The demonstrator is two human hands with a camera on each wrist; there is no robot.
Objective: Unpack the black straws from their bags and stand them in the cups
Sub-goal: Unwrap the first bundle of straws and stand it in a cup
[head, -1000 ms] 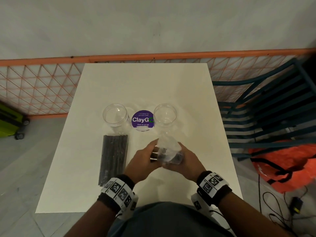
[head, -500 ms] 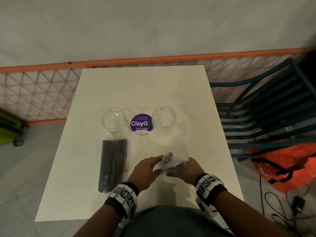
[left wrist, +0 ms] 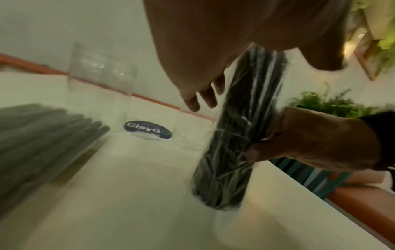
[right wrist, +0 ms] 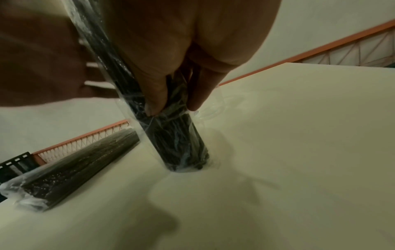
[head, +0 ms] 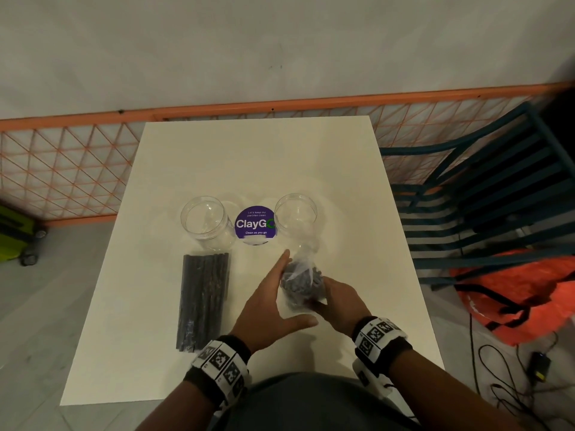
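While the right hand (head: 337, 301) curls its thumb and fingers round the clear plastic bag of black straws (left wrist: 239, 135), standing it upright on the white desk (head: 249, 157) just in front of the right clear plastic cup (head: 295, 213), the left hand (head: 267, 301) lies flat-fingered beside it, gripping nothing. Such a bundle is probably light but slippery in its film; gripping low and pulling from the loose top should work. A second flat bag of black straws (head: 202, 298) lies before the left clear cup (head: 205, 220).

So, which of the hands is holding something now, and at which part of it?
The right hand grips the upright bag of black straws around its middle, its lower end standing on the table. The left hand is open beside the bag, holding nothing.
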